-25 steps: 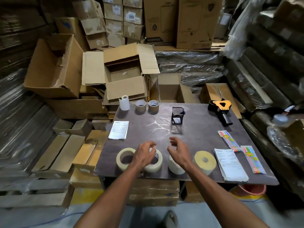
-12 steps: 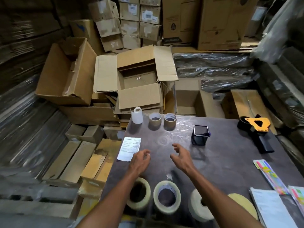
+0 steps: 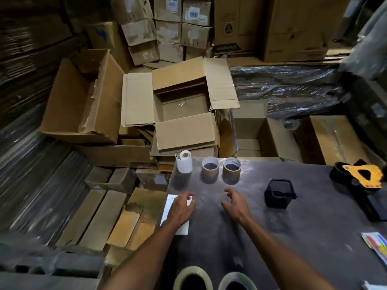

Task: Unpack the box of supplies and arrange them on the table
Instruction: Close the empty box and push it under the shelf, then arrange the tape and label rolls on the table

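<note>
Tipped carton (image 3: 83,101): lying on its side at far left among the stacked cardboard, mouth gaping toward the camera.
Open box (image 3: 184,107): sitting just beyond the counter's far edge, all flaps splayed out, inside looking bare.
Counter (image 3: 314,227): dark top spreading across the right half, carrying the supplies.
Paper sheet (image 3: 167,208): lying flat at the counter's left edge, partly under the left hand.
Left hand (image 3: 181,208): hovering palm down over that sheet, fingers loosely spread, gripping nothing.
White roll (image 3: 184,161): standing upright at the far left corner.
Two brown tape rolls (image 3: 210,168): lying flat just beside it, side by side, hollow cores facing up.
Big tape rolls (image 3: 192,279): two peeking in at the bottom edge, between the forearms.
Right hand (image 3: 235,204): reaching out over bare counter, fingers curled and parted, carrying nothing.
Black container (image 3: 279,193): resting right of that hand, apart from it.
Tape dispenser (image 3: 360,175): orange and black, lying near the right edge.
Coloured packet (image 3: 377,243): poking in at lower right.
</note>
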